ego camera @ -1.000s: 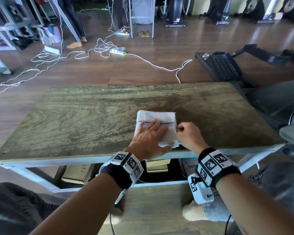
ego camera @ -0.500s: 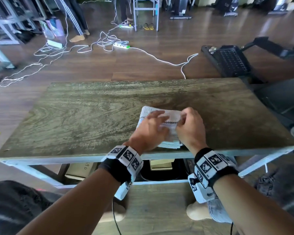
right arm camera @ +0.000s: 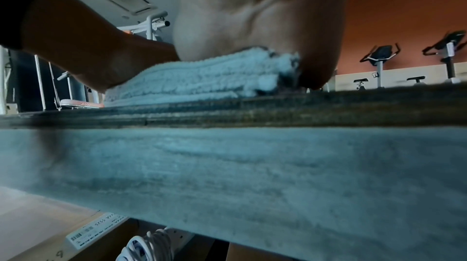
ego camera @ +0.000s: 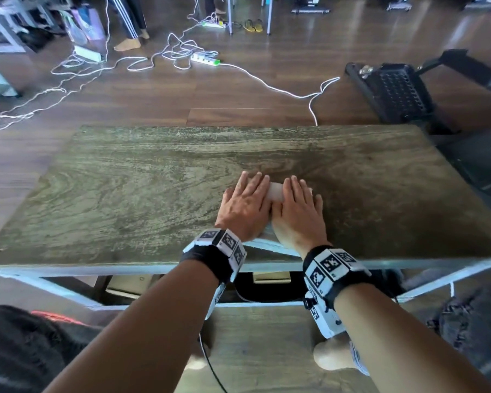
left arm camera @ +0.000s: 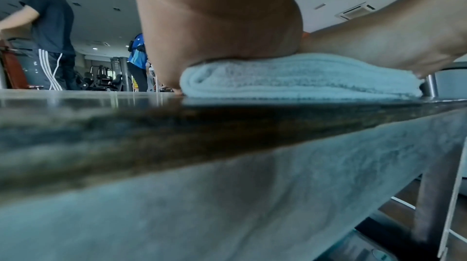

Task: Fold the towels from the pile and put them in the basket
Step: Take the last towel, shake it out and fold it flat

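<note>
A small white folded towel (ego camera: 275, 192) lies near the front edge of the wooden table (ego camera: 142, 194), almost wholly covered by both hands. My left hand (ego camera: 245, 207) lies flat on its left half, fingers straight. My right hand (ego camera: 296, 212) presses flat on its right half beside it. From the left wrist view the towel (left arm camera: 298, 77) shows as a stack of layers squashed under the left palm (left arm camera: 222, 25). The right wrist view shows the towel's layered edge (right arm camera: 202, 81) under the right palm (right arm camera: 260, 15). No basket or pile is in sight.
The tabletop around the towel holds nothing else. Boxes and a black object (ego camera: 264, 287) sit under the table. White cables and power strips (ego camera: 204, 58) trail over the floor beyond. Black exercise equipment (ego camera: 394, 89) stands at the right. A person (left arm camera: 48, 31) stands farther off.
The towel was folded over once more into a smaller packet. Both hands went from handling its edges to lying flat and pressing on top of it.
</note>
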